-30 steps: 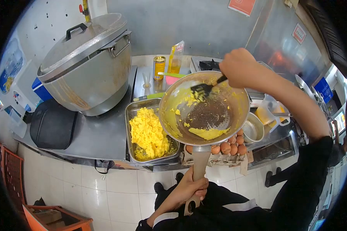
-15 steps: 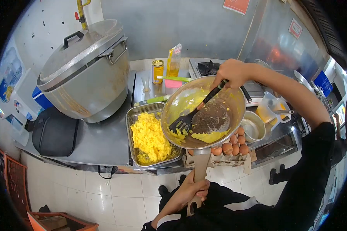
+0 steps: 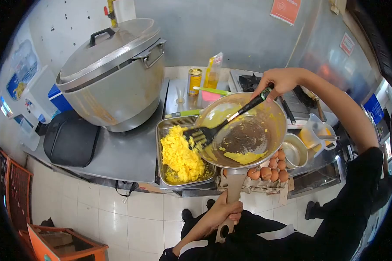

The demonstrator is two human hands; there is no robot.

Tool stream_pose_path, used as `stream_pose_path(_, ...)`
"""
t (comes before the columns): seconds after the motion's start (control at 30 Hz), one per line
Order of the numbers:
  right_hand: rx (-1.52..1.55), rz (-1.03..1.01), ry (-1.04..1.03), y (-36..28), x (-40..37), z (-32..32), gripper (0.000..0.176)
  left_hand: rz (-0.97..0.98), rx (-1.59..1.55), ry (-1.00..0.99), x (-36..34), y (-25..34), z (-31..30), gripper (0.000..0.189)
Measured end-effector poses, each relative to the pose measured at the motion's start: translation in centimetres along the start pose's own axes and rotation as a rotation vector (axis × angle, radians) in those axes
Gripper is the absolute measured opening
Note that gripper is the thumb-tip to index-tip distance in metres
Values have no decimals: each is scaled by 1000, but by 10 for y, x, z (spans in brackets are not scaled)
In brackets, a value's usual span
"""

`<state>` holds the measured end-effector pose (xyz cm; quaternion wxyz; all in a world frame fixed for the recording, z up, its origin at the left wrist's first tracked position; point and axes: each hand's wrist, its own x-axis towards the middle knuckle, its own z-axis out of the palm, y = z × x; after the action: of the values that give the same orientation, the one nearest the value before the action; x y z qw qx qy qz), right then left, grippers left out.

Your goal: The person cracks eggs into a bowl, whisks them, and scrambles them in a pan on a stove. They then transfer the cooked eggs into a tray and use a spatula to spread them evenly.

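Observation:
My left hand (image 3: 225, 212) is wrapped round the beige handle of a frying pan (image 3: 272, 130), which tilts toward the metal tray (image 3: 162, 126). Bits of yellow egg cling to the pan's inside. In my right hand (image 3: 279, 82) is a black slotted spatula (image 3: 201, 138), its head over the pan's left rim and the tray, with egg on it. Scrambled egg (image 3: 180, 156) lies heaped in the tray. Brown eggs (image 3: 274, 175) sit in a carton beneath the pan's right side.
A big lidded metal pot (image 3: 113, 82) and a black case (image 3: 72, 139) stand at left. Behind the tray are a yellow can (image 3: 194, 81) and an oil pouch (image 3: 212, 71). A small pot (image 3: 295, 151) and a plastic jug (image 3: 311, 132) are at right; another person's leg (image 3: 320, 210) shows beyond.
The spatula has moved left from inside the pan to over the rim and the tray's egg. The whole view has shifted, so the scene lies further right.

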<state>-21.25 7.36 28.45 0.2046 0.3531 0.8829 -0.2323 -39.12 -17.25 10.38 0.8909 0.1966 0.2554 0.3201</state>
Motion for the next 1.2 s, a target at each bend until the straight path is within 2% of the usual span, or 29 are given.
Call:
stream_pose_path(0.03, -91, -144, 158, -16, -1, 1, 44, 7, -3, -38, 0, 0, -1, 32)
stream_pose_path(0.07, -303, -103, 278, -33, -4, 4, 42, 14, -6, -31, 0, 0, -1, 32)
stream_pose_path(0.1, -305, -110, 278, -47, 2, 14, 42, 3, 1, -36, 0, 1, -1, 31)
stream_pose_path(0.17, -653, 34, 595, -71, 14, 37, 41, -9, 10, -41, -1, 1, -3, 30)
stream_pose_path(0.2, -653, 35, 597, -82, 19, 48, 41, -10, 9, -48, -2, 2, -3, 29)
stream_pose_path(0.27, -983, -51, 696, -97, 33, 69, 41, -16, 15, -54, -6, 3, -4, 28)
stream_pose_path(0.3, -981, -44, 700, -96, 42, 74, 41, -25, 21, -56, -7, 5, -5, 29)
stream_pose_path(0.37, -1131, -253, 865, -94, 56, 81, 12, -42, 32, -63, -11, 7, -5, 29)
stream_pose_path(0.5, -1151, -197, 812, -101, 60, 75, 12, -56, 18, -70, -17, 10, -6, 32)
stream_pose_path(0.57, -1108, 8, 656, -104, 60, 72, 26, -75, 25, -73, -19, 13, -7, 33)
stream_pose_path(0.6, -1109, 20, 651, -102, 58, 69, 26, -78, 33, -78, -18, 17, -6, 33)
stream_pose_path(0.67, -923, 160, 614, -97, 52, 60, 27, -92, 51, -85, -16, 21, -4, 33)
stream_pose_path(0.7, -923, 176, 616, -92, 44, 53, 27, -74, 71, -55, -12, 22, -1, 31)
stream_pose_path(0.77, -606, 301, 636, -76, 21, 40, 31, -73, 105, -44, 1, 23, 2, 29)
stream_pose_path(0.8, -481, 268, 743, -67, 7, 36, 36, -63, 113, -37, 11, 26, 4, 30)
stream_pose_path(0.83, -479, 296, 754, -57, -7, 29, 36, -54, 124, -30, 21, 29, 8, 31)
stream_pose_path(0.9, 175, 423, 582, -31, -33, 14, 35, -67, 183, 18, 42, 37, 21, 34)
stream_pose_path(0.93, 435, 398, 525, -10, -44, 11, 35, -37, 207, 16, 57, 41, 25, 19)
stream_pose_path(0.97, 442, 407, 539, 7, -57, 14, 35, -4, 229, 14, 72, 46, 32, 9)
stream_pose_path(1.03, 647, 418, 668, 39, -83, 15, 36, -14, 230, 62, 108, 57, 45, 11)
stream_pose_path(1.13, 758, 437, 806, 79, -131, 20, 37, -102, 88, -59, 169, 77, 54, 11)
stream_pose_path(1.2, 794, 434, 845, 115, -154, 25, 37, -93, 84, -42, 208, 92, 56, 12)
